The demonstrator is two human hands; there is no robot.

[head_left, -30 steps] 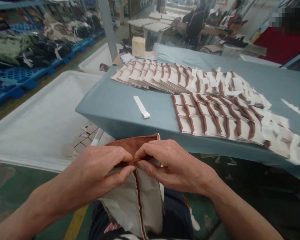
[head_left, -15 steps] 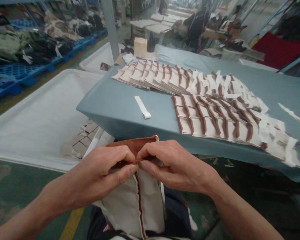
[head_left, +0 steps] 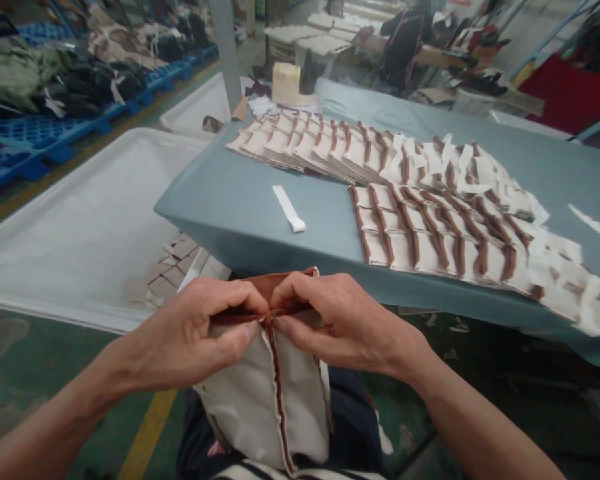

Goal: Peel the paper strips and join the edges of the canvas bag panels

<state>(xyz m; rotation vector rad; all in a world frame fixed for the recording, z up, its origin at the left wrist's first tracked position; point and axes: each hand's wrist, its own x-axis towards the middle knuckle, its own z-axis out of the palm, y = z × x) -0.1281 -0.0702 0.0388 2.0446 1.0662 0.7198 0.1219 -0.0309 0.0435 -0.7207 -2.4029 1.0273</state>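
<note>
A cream fabric piece with brown trim (head_left: 300, 400) hangs over my lap, sewn like a pouch with a brown seam running down its middle. At its top edge, my left hand (head_left: 215, 327) pinches the brown rim just left of the seam. My right hand (head_left: 337, 327) pinches the same rim just right of the seam, thumb in front and fingers behind. Both hands are closed, their fingertips almost touching. Brown lining shows behind the fingers; the inside of the piece is mostly hidden.
A blue-covered table (head_left: 220, 193) stands ahead, bearing rows of similar cream-and-brown pieces (head_left: 430, 233) and a white strip (head_left: 289, 210). To the left is a large white bin (head_left: 85, 220) with pieces inside. Blue pallets (head_left: 75, 133) lie beyond, and a person (head_left: 403, 43) is at the back.
The view has shifted slightly. My left thumb has eased back from the seam, so more of the brown rim shows between the hands, which still pinch the piece.
</note>
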